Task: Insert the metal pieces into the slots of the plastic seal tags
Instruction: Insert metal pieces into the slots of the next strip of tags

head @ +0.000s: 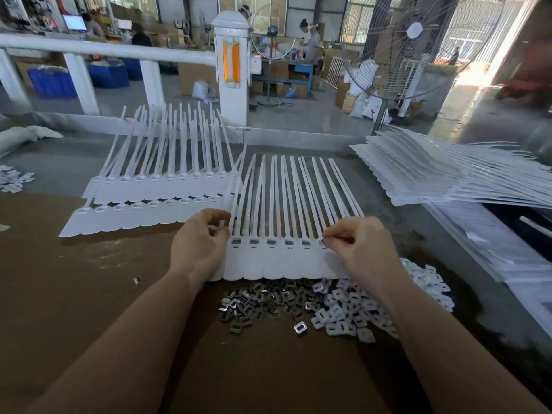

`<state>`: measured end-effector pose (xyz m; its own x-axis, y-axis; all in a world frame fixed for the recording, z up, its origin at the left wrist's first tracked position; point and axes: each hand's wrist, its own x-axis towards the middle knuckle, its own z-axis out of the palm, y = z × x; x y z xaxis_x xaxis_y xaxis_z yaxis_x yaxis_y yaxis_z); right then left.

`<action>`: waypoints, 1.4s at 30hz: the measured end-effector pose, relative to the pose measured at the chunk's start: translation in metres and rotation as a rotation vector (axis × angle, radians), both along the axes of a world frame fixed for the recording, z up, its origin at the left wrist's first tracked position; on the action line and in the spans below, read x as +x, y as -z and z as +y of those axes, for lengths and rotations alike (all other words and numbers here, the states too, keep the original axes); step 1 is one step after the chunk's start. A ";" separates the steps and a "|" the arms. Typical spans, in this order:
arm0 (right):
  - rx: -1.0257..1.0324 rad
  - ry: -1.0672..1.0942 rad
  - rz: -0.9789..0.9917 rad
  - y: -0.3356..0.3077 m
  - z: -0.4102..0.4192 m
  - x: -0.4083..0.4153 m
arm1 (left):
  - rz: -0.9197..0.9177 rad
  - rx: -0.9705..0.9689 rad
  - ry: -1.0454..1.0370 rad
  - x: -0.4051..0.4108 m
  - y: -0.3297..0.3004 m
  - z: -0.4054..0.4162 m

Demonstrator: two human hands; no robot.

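A joined strip of white plastic seal tags [273, 262] lies flat in front of me, tails pointing away; several of its slots show dark metal pieces seated in them. My left hand [200, 246] rests on the strip's left end and pinches a small white piece between thumb and fingers. My right hand [358, 249] rests on the strip's right end, fingertips pinching a metal piece [323, 242] at a slot there. A loose pile of metal pieces [263, 300] lies just in front of the strip.
White plastic caps [352, 309] are heaped to the right of the metal pile. Two more tag strips [149, 201] lie at the back left. A stack of tag sheets [448, 177] sits at the right. A stray metal piece [137, 279] lies left. A fan [415, 40] stands behind.
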<state>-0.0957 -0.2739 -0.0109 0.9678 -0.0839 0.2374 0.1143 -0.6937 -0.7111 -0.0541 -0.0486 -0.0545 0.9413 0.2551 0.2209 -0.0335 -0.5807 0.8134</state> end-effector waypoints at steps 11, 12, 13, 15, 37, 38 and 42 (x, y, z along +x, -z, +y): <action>-0.235 0.071 -0.091 0.006 0.002 0.012 | 0.003 0.018 0.010 0.001 0.001 0.001; -0.256 0.071 -0.098 0.006 0.002 0.011 | 0.004 0.016 0.011 0.001 0.001 0.001; -0.276 0.070 -0.102 0.007 0.002 0.011 | 0.006 0.018 0.013 0.001 0.001 0.001; -0.325 0.068 -0.104 0.009 0.002 0.011 | 0.008 0.025 0.016 0.001 0.001 0.000; -0.624 0.033 -0.134 0.015 0.006 0.005 | 0.010 0.052 0.032 -0.001 0.000 0.001; -0.612 0.022 -0.119 0.015 0.006 0.005 | 0.011 0.050 0.031 -0.001 0.000 0.001; -0.420 0.020 -0.069 0.006 0.003 0.001 | 0.013 0.043 0.029 -0.001 0.000 0.001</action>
